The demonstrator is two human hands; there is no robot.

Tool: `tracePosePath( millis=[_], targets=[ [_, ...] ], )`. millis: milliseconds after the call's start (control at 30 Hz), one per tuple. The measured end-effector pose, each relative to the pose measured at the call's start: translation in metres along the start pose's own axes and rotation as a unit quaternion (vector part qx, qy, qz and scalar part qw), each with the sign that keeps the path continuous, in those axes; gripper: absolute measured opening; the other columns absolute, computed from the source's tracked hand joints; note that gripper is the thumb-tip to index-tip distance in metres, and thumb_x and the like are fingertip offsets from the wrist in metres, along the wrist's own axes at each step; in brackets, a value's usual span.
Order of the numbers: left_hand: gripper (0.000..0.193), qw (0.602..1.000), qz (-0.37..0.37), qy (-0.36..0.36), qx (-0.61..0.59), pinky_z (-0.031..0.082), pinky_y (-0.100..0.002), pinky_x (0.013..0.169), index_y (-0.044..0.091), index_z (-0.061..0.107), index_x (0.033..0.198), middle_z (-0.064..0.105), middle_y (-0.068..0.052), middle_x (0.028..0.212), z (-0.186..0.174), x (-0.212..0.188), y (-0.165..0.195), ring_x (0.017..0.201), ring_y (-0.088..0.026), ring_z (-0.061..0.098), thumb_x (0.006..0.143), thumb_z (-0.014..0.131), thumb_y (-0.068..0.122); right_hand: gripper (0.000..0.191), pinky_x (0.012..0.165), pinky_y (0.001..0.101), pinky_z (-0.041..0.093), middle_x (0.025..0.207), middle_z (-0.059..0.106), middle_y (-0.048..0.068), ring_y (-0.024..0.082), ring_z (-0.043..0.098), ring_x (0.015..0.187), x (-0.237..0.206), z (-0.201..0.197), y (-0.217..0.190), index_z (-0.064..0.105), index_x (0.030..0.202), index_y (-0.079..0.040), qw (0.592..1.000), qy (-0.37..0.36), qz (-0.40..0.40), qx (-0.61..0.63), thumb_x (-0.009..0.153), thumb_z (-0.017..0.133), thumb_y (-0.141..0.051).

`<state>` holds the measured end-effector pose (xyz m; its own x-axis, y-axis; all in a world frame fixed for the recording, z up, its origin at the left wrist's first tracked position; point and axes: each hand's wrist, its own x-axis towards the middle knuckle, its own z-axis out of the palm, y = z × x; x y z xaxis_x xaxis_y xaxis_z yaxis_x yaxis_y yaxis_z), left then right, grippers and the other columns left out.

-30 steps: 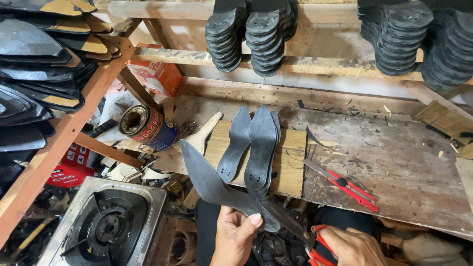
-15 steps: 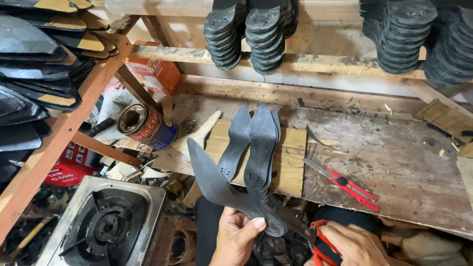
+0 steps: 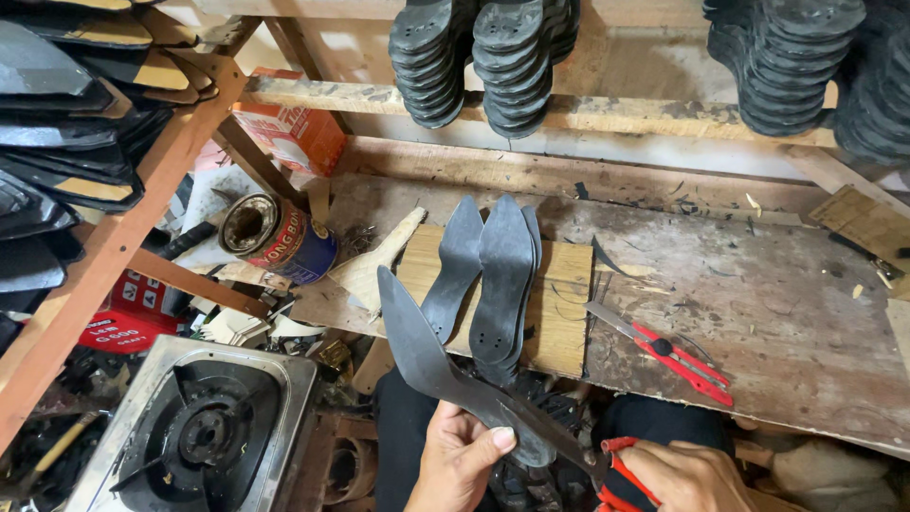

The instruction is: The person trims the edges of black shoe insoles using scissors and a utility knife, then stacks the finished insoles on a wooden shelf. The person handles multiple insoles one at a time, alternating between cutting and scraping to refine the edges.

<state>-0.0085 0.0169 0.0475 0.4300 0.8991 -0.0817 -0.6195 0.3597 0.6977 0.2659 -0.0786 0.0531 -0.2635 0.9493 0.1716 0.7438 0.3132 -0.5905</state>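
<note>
Dark grey rubber sole blank [image 3: 445,365], long and pointed, held low in front of the body, tip slanting up and left toward the workbench. Pinched near its narrow waist by the left hand [image 3: 460,460], thumb pressed on top, fingers curled beneath. Just to the right, right hand [image 3: 678,479] closed around red-handled scissors [image 3: 607,469], blades meeting the blank's lower edge; whether the blades are biting into the rubber cannot be told. Both hands close together, each clamped on its own thing, joined only through the blank.

Beyond the raised tip, two more dark sole pieces [image 3: 488,280] lying side by side on a pale wooden board [image 3: 559,303], points away from the body. A second pair of red-handled snips [image 3: 664,351] resting on the scarred bench top [image 3: 787,294], well right of the board. Open tin can [image 3: 275,237] on its side to the left, gas burner [image 3: 204,427] below it. Stacks of black moulded soles [image 3: 474,57] hanging on the upper shelf.
</note>
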Motion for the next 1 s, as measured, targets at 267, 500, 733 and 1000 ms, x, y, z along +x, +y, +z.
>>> tracePosePath(
  millis=[267,500,733,1000],
  targets=[
    [0.06,1.0,-0.015,0.004,-0.016,0.053,-0.042,0.098,0.001,0.051,0.135,0.069,-0.014,0.119,0.0,0.001,0.001,0.11,-0.024,0.067,0.08,0.075,-0.007,0.033,0.065,0.0304,0.065,0.081,0.081,0.002,0.019,0.083,0.073,0.006,-0.007,-0.013,0.076,0.098,-0.008,0.999,0.018,-0.012,0.027,0.077,0.08,-0.032],
    [0.059,0.999,-0.033,0.017,-0.006,0.054,-0.041,0.097,0.001,0.051,0.134,0.07,-0.014,0.117,-0.002,0.002,0.006,0.109,-0.023,0.067,0.08,0.075,-0.006,0.04,0.065,0.0331,0.062,0.088,0.08,0.008,0.025,0.081,0.074,0.007,-0.002,-0.01,0.075,0.095,-0.008,0.999,0.038,-0.011,0.011,0.071,0.088,-0.038],
    [0.056,1.0,-0.02,-0.004,-0.006,0.053,-0.043,0.098,-0.001,0.052,0.132,0.07,-0.016,0.115,-0.001,0.002,0.004,0.108,-0.025,0.067,0.082,0.076,-0.005,0.041,0.06,0.033,0.063,0.075,0.08,0.008,0.025,0.082,0.067,0.002,0.006,-0.005,0.076,0.092,-0.005,0.998,0.051,-0.017,0.014,0.066,0.092,-0.034],
    [0.058,0.999,-0.017,-0.029,-0.02,0.05,-0.044,0.103,0.0,0.051,0.136,0.067,-0.014,0.124,0.006,0.002,0.005,0.116,-0.025,0.065,0.083,0.076,-0.005,0.052,0.059,0.0332,0.059,0.078,0.075,0.004,0.022,0.077,0.065,0.007,0.004,-0.007,0.076,0.099,-0.012,0.999,0.031,0.031,0.011,0.066,0.096,-0.047]
  ],
)
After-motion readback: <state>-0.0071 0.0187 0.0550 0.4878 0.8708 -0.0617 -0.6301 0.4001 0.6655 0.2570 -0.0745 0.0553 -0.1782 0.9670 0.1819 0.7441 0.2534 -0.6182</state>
